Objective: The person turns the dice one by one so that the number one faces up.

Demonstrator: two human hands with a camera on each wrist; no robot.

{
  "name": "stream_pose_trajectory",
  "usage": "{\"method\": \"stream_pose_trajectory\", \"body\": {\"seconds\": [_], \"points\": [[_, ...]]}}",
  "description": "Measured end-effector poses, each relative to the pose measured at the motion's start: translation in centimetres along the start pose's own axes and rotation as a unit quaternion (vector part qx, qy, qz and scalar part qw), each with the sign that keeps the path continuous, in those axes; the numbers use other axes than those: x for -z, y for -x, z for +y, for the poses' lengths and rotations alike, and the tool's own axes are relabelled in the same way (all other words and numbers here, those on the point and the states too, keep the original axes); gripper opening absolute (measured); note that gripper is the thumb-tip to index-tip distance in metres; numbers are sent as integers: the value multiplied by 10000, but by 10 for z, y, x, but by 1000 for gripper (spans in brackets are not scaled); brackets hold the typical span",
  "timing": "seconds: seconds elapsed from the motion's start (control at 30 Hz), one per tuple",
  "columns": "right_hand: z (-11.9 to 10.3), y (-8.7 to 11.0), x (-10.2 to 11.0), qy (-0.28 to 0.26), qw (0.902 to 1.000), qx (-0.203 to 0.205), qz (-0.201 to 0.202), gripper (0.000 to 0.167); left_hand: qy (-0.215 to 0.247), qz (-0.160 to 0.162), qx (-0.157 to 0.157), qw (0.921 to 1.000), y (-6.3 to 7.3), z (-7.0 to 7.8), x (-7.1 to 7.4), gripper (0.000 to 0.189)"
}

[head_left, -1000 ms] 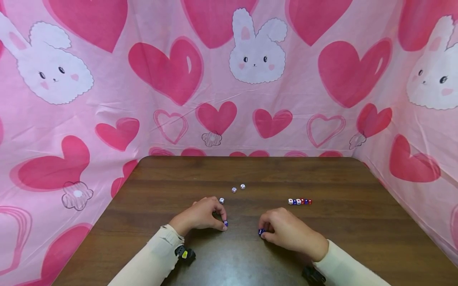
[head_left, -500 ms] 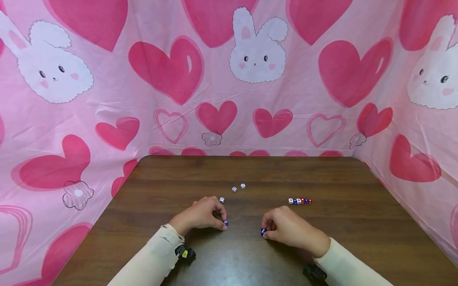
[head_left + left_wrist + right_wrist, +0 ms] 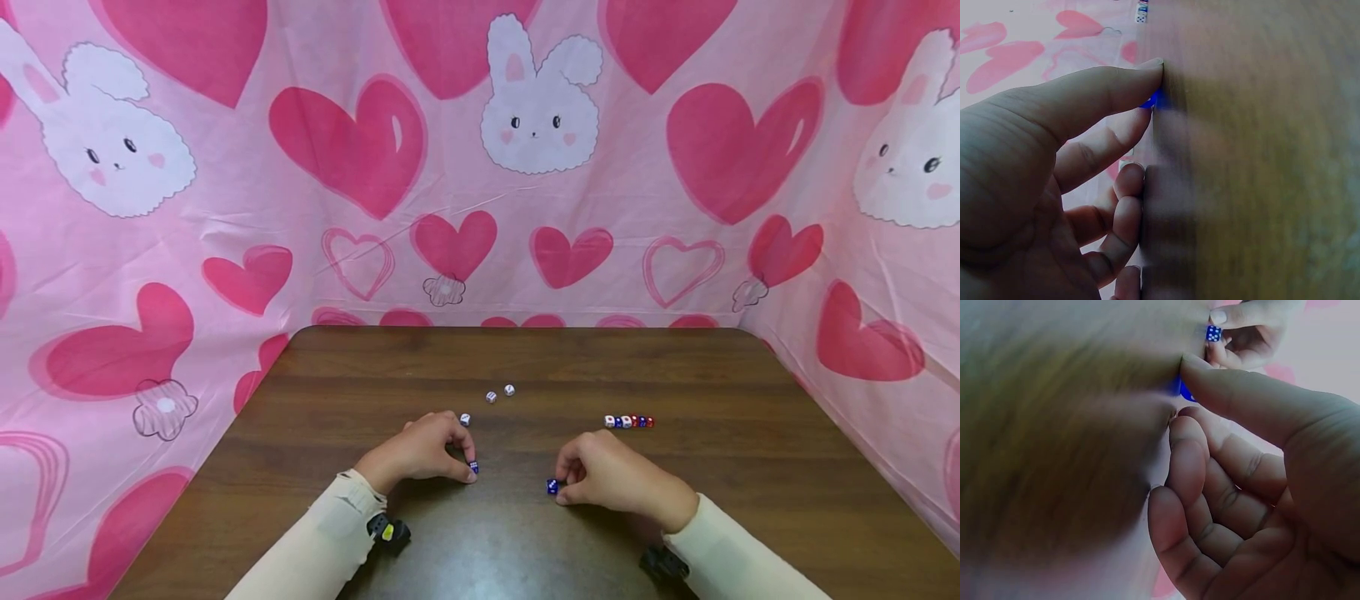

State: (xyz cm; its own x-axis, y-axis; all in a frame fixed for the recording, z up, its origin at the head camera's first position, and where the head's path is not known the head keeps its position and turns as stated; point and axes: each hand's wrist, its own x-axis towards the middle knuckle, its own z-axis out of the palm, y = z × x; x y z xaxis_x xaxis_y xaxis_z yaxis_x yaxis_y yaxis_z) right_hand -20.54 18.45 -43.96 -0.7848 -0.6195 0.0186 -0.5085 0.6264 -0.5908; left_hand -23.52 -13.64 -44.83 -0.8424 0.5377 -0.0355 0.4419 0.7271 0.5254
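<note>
Low over the wooden table, my left hand [image 3: 420, 450] pinches a blue die [image 3: 474, 468] between thumb and index finger. A sliver of that blue die [image 3: 1149, 100] shows in the left wrist view, and its dotted face appears beyond the near hand in the right wrist view. My right hand [image 3: 618, 475] is beside a second blue die [image 3: 552, 487] standing on the table. Its thumb and index finger are parted around the die's near side. In the right wrist view the thumb hides much of this blue die [image 3: 1187, 392].
Three white dice lie loose past my left hand: a near one [image 3: 465, 420], a middle one [image 3: 491, 397] and a far one [image 3: 509, 390]. At right, a row of white, blue and red dice [image 3: 627, 422] stands on the brown table [image 3: 375, 358]. Pink printed cloth surrounds it.
The right hand first shifts its blue die slightly right, then loosens and draws back to the right while the die stays put. The left hand and its die hold still.
</note>
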Motion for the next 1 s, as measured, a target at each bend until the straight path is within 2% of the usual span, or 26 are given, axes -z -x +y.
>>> {"method": "stream_pose_trajectory", "body": {"seconds": [0.3, 0.5, 0.6, 0.77, 0.83, 1.0], "points": [[1, -1, 1, 4, 10000, 48, -83, 20, 19, -17, -35, 10000, 0, 0, 1, 22], [-4, 0, 1, 518, 9973, 520, 60, 28, 97, -1, -86, 9999, 1, 2, 1, 22], [-7, 1, 0, 893, 9914, 947, 139, 31, 95, 1, -88, 9999, 1, 2, 2, 22], [-11, 2, -4, 1583, 9745, 1568, 263, 31, 128, -18, -68, 9999, 2, 3, 3, 22], [-12, 3, -6, 1784, 9693, 1662, 301, 29, 159, -32, -59, 9999, 2, 3, 3, 22], [-15, 3, -9, 1995, 9646, 1691, 348, 24, 197, -45, -39, 9998, 2, 2, 3, 22]]}}
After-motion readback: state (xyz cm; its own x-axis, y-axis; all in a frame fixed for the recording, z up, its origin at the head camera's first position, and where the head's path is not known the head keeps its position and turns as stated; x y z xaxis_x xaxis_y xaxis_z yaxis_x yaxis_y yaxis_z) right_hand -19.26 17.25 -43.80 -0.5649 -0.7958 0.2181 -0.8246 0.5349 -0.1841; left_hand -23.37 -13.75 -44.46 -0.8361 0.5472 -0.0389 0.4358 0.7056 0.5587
